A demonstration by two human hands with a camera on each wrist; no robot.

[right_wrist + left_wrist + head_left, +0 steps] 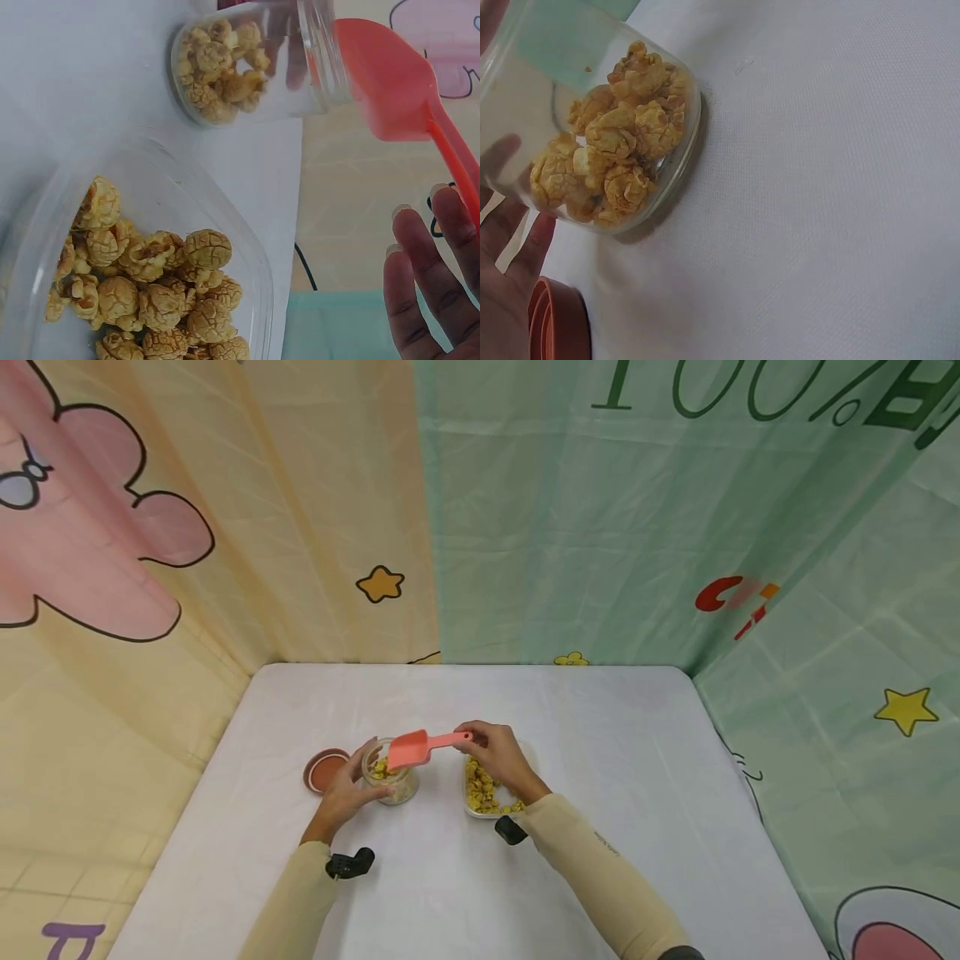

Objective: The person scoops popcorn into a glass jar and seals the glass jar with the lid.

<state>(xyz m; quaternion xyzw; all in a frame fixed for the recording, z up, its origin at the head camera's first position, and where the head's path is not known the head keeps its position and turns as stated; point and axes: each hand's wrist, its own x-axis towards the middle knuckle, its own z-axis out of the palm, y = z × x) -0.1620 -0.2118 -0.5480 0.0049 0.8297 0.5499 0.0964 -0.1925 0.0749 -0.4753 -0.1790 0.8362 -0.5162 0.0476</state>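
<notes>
A clear jar partly filled with caramel-coloured popcorn stands on the table. My left hand grips it, thumb on the near side and fingers on the far side. In my right hand is the handle of a coral-pink scoop, pinched near its end. The scoop's blade is at the jar's mouth, tilted; in the right wrist view no popcorn shows on its visible side. Below the right hand sits a clear plastic container with more popcorn, partly hidden by that hand in the head view.
A reddish-brown round lid lies on the table just left of the jar, close to the left hand. White cloth covers the table. Printed curtains hang behind the table and along both sides.
</notes>
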